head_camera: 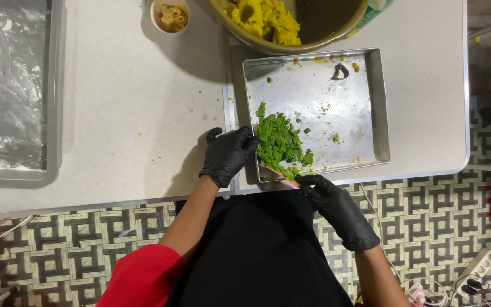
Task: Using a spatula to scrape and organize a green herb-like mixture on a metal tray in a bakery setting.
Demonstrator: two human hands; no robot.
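Near the front left corner of the square metal tray [377,113], both gloved hands work at a mound of chopped green stuff [278,141]. The left hand [227,154] sits at the tray's left rim, fingers curled and pressed against the side of the green mound, holding nothing that I can see. The right hand [336,207] hangs just below the tray's front edge, closed on a thin flat scraper [278,175] with a reddish edge, whose blade slips under the near side of the mound; how much of the tool lies beneath the green I cannot tell.

That mound rests inside the tray, heaped toward its front left, with loose green and yellow crumbs scattered over the rest of the tray floor and a small dark curled scrap [340,71] near the tray's back edge. Behind the tray, touching or overlapping its back rim, stands a large round bowl [336,28] with yellow lumps [265,20] in it. Well to the left of the tray's back corner is a small cup [170,15] of pale pieces, and far to the tray's left a second tray [52,113] lined with floury plastic film. All sit on a pale desk [143,108].

By my reading the step in hand is gathering the green into one heap. Any next move would call for the blade kept flat on the metal and the left hand as a steady wall, so crumbs do not spill over the low rim.
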